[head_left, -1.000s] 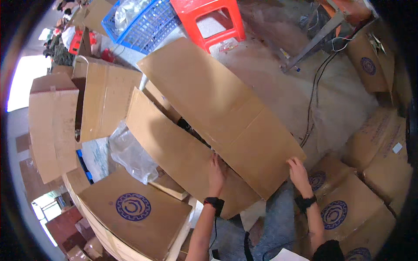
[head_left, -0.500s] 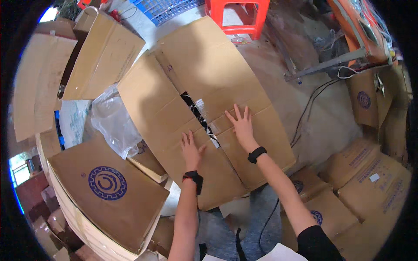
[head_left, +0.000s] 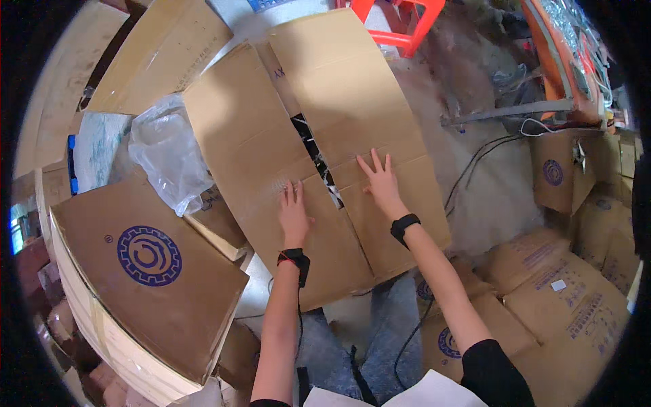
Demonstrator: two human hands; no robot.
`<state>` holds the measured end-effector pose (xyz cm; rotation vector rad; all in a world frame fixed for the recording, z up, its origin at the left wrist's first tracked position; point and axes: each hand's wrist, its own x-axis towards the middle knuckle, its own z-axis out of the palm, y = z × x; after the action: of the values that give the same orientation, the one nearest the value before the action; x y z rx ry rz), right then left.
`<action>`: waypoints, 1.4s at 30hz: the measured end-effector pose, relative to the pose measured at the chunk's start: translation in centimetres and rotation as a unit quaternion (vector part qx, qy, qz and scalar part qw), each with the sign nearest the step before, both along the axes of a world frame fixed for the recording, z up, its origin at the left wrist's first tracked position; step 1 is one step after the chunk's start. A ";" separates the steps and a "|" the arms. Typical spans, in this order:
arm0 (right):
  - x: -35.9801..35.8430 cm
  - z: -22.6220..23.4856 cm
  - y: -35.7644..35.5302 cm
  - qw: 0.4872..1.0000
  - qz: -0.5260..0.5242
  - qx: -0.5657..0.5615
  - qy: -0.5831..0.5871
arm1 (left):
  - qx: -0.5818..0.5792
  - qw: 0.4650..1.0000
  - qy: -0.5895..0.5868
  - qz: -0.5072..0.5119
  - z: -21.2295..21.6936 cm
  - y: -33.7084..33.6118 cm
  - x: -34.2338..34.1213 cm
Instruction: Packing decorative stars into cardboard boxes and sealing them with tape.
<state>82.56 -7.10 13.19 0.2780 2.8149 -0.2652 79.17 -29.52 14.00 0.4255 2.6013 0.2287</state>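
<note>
While both palms lie flat on it, the big cardboard box (head_left: 298,156) fills the middle of the view, its two long top flaps nearly folded shut with a narrow dark slit left between them, through which something pale shows, though I cannot tell what. To the left stands a second closed carton (head_left: 146,271) bearing a round blue emblem, and lower right sits a stack of similar brown cartons (head_left: 569,298). Beyond the box's far end is a red plastic stool (head_left: 400,24) on the concrete floor (head_left: 488,197). A crumpled clear plastic bag (head_left: 166,159) rests against the box's left side. The left hand (head_left: 293,214) presses open-fingered on the left flap just beside the slit; the right hand (head_left: 382,184), fingers spread, presses on the right flap. Neither grips anything. Each wrist carries a black band.
</note>
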 end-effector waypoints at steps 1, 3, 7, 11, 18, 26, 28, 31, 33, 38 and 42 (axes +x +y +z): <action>0.0 0.2 0.1 1.000 -0.004 -0.017 -0.005 | 0.006 1.000 0.003 0.002 0.1 0.2 0.2; 0.1 0.3 -0.5 0.999 -0.004 -0.034 -0.004 | -0.003 0.999 0.038 0.003 -0.3 -0.1 2.0; 4.5 -0.4 -0.9 0.996 -0.037 0.068 0.046 | 0.059 0.997 0.038 -0.026 1.4 0.6 7.8; 11.8 2.9 -9.0 0.994 -0.023 -0.025 -0.103 | 0.108 0.957 -0.257 -0.076 -1.2 -9.0 16.0; 20.3 11.3 -14.7 0.948 -0.073 -0.103 -0.293 | 0.063 0.953 -0.266 -0.128 10.3 -10.0 11.9; 20.5 22.6 -14.2 0.931 -0.167 -0.314 -0.089 | 0.279 0.940 -0.189 -0.061 24.2 -7.3 3.7; 22.6 23.9 -13.1 0.936 -0.215 -0.271 -0.068 | 0.316 0.931 -0.177 -0.042 26.9 -8.2 2.8; 27.0 21.2 -11.9 0.933 -0.240 -0.265 -0.036 | 0.291 0.947 -0.124 -0.056 27.1 -11.4 2.5; 30.9 19.4 -11.2 0.923 -0.278 -0.266 -0.033 | 0.294 0.945 -0.145 -0.022 28.1 -11.9 3.1; 36.5 20.1 -11.5 0.891 -0.351 -0.270 -0.103 | 0.299 0.917 -0.251 0.076 28.6 -9.5 6.1; 40.9 15.1 -10.3 0.902 -0.298 -0.255 -0.178 | 0.324 0.912 -0.245 -0.063 31.9 -4.4 8.5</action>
<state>123.50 -17.41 28.29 0.9460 2.1294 -0.9531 87.71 -33.90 45.86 0.6580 1.9416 1.0261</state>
